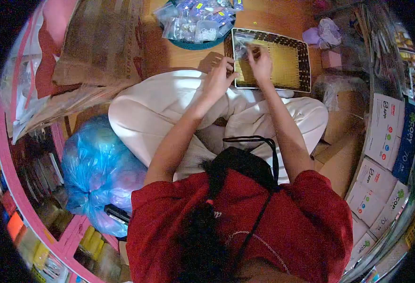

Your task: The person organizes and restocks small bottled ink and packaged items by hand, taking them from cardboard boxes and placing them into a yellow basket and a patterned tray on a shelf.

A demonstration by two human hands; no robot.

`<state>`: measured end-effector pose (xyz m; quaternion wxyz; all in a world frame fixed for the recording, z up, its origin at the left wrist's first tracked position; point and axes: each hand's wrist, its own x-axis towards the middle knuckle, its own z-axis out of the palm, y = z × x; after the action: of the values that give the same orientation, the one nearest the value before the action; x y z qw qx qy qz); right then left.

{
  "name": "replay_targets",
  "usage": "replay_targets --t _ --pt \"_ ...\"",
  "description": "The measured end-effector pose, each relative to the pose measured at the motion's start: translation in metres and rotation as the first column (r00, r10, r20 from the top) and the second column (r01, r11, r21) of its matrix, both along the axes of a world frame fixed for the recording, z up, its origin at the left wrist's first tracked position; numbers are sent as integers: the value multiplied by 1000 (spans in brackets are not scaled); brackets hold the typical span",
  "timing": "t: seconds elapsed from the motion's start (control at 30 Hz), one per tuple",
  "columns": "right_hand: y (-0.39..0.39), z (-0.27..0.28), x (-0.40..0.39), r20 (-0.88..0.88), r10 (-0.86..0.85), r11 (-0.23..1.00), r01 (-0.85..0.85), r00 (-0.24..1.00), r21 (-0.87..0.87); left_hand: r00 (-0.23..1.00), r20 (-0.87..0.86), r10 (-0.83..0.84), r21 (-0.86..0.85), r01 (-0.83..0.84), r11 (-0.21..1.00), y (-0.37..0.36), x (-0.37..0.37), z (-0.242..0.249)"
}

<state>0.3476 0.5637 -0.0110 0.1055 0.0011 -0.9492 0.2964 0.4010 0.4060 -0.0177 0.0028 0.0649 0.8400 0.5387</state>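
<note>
A rectangular basket with a dark woven rim and a yellowish inside stands on the wooden floor in front of my crossed legs. Inside its left part lies a small clear plastic bag. My right hand reaches over the basket beside this bag, fingers bent together; what they hold is too small to make out. At the basket's left edge is my left hand, its fingers curled and partly apart, with nothing clearly visible in them. Beyond it, a round teal tray holds many small clear packets.
A blue plastic bag rests by my left knee. Large cardboard stands at the upper left. Paper boxes are stacked along the right. A purple and white bundle lies beyond the basket's right side.
</note>
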Motion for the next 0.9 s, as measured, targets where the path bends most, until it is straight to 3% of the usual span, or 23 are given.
replay_targets --t 0.1,0.4,0.5,0.53,0.63,0.77,0.87,0.9 --pt "3 -12 6 -35 313 940 -305 949 151 1000 14 -3 -19 4 1000 0 3 2" --pt "0 -5 0 128 378 817 -395 917 420 999 41 -4 24 3 1000 3 1 -5" --pt "6 9 -7 28 402 836 -379 915 397 999 51 -10 21 9 1000 1 2 -1" --pt "7 7 -15 -147 381 912 -344 913 223 999 50 -4 24 2 1000 2 3 1" --pt "-2 33 -38 -132 197 980 -199 971 3 1000 28 14 -12 -14 1000 2 3 3" --pt "-29 40 -96 59 34 999 -32 998 -25 1000 23 1 17 -1 1000 2 3 2" --pt "-45 39 -124 150 -7 958 -36 989 284 1000 21 6 22 -7 1000 2 4 4" --pt "-47 34 -130 144 -6 957 -35 990 286 1000 -7 11 23 -11 1000 2 5 4"
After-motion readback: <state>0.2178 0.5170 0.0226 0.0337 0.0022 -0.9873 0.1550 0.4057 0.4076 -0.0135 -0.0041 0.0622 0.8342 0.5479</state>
